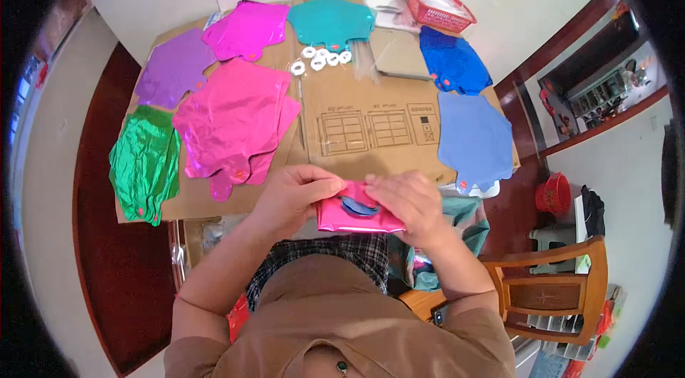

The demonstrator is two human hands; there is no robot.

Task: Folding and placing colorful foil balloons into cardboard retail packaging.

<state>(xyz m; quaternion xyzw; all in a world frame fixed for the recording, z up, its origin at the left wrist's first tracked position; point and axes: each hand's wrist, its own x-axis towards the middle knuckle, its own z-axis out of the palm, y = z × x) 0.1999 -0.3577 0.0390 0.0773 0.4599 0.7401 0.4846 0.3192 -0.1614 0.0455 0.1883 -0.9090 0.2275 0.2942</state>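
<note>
Close to my body, just off the table's front edge, I hold a folded pink foil balloon [357,223] between both hands. My left hand [294,196] pinches its left end with thumb and fingers. My right hand [408,203] is closed over the right end, its fingertips on the upper edge. A dark blue curved piece [359,207] lies on the pink foil between my hands; I cannot tell what it is. Nearest on the table, to the left, is a stack of flat pink foil balloons [232,117].
Around the cardboard-covered table [378,132] lie flat foil balloons in green [145,157], purple [171,71], magenta [246,28], teal [330,19], blue [457,60] and light blue [474,135]. Several white ribbon rolls [319,62] and a red basket [446,17] sit toward the back. A wooden chair [553,296] stands at right.
</note>
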